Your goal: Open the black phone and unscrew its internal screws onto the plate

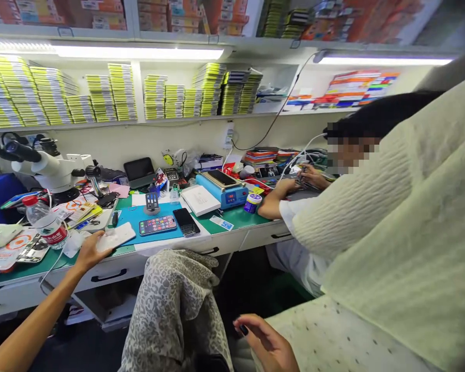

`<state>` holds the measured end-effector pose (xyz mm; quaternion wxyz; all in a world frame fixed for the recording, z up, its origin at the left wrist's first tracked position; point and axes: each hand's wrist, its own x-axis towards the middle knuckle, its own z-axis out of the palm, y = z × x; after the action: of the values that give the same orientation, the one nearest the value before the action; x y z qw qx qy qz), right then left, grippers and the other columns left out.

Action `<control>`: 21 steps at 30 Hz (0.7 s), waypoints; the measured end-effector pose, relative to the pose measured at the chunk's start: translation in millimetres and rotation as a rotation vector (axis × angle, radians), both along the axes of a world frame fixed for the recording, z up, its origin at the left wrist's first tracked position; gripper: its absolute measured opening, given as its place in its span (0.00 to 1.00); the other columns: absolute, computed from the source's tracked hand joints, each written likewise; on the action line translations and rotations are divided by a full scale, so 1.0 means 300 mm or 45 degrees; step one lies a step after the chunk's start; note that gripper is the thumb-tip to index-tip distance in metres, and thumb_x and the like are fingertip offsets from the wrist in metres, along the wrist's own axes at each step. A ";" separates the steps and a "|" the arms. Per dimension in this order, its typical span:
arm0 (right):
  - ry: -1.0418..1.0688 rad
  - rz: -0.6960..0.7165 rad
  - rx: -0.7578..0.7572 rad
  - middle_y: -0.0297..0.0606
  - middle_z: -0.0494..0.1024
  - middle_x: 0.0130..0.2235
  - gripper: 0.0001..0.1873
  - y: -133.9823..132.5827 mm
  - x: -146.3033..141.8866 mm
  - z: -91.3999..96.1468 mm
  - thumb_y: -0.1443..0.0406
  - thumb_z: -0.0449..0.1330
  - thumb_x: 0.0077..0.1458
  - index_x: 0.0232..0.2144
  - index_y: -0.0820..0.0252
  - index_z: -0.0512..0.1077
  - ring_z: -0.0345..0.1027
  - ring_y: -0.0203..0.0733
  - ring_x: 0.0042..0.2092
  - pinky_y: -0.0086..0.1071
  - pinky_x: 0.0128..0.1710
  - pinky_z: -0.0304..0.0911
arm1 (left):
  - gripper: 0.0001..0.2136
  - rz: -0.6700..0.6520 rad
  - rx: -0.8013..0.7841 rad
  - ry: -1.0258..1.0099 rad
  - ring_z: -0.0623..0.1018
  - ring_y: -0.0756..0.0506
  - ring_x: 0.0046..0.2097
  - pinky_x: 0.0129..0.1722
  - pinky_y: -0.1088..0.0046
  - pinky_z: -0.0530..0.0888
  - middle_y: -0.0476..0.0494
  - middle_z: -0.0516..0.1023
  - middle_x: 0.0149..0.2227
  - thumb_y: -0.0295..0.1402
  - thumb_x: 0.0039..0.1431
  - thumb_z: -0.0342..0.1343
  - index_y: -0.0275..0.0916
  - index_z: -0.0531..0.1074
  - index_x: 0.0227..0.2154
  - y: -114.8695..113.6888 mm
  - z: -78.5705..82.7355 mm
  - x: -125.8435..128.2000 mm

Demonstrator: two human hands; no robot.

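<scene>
At the left edge of the bench, my left hand [90, 253] grips the near end of a white, flat, phone-sized slab [118, 236]; its exact kind is unclear. Just right of it, on a blue mat [137, 216], lies a phone with a lit screen of app icons [157, 225]. A phone with a dark screen [186, 222] is beside that one. Low in the view, away from the bench, my right hand [269, 343] is near my lap, fingers loosely bent and apart, with nothing visible in it.
A microscope [48, 168] and a red-capped bottle [46, 222] stand at the left. A blue heating plate [222, 192] bears a phone, beside a white box [200, 199]. A person [310, 181] works at the right. Pale cloth [403, 206] fills the right foreground.
</scene>
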<state>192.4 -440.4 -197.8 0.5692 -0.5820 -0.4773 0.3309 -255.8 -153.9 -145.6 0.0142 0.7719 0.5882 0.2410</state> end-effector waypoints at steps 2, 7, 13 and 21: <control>-0.049 0.050 -0.011 0.43 0.79 0.34 0.18 0.033 -0.007 -0.002 0.50 0.60 0.54 0.32 0.58 0.77 0.75 0.46 0.37 0.34 0.38 0.72 | 0.30 -0.001 0.015 -0.026 0.73 0.33 0.53 0.55 0.53 0.69 0.31 0.73 0.52 0.51 0.46 0.55 0.36 0.64 0.48 0.006 -0.003 0.004; -0.069 -0.040 -0.076 0.34 0.66 0.20 0.23 0.083 -0.009 -0.039 0.48 0.58 0.54 0.17 0.58 0.66 0.62 0.37 0.25 0.31 0.29 0.62 | 0.23 0.003 0.027 -0.046 0.72 0.31 0.54 0.54 0.52 0.70 0.31 0.72 0.52 0.52 0.45 0.56 0.40 0.61 0.37 0.034 -0.004 0.023; -0.114 -0.120 -0.258 0.28 0.54 0.19 0.30 0.136 0.018 -0.166 0.45 0.50 0.60 0.16 0.57 0.52 0.51 0.32 0.23 0.29 0.25 0.53 | 0.21 -0.001 0.036 -0.001 0.70 0.37 0.56 0.56 0.57 0.69 0.42 0.72 0.54 0.49 0.49 0.57 0.41 0.59 0.36 0.022 0.012 0.052; -0.384 0.464 -0.861 0.37 0.75 0.40 0.14 0.358 -0.206 -0.459 0.57 0.59 0.62 0.39 0.64 0.72 0.71 0.38 0.41 0.38 0.44 0.70 | 0.18 0.056 -0.041 0.131 0.69 0.42 0.57 0.57 0.62 0.67 0.39 0.71 0.55 0.47 0.53 0.55 0.39 0.61 0.39 -0.003 0.026 0.107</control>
<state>130.6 -332.8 -335.6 0.2018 -0.6841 -0.5151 0.4754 -223.8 -154.7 -137.7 -0.0089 0.7698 0.6088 0.1915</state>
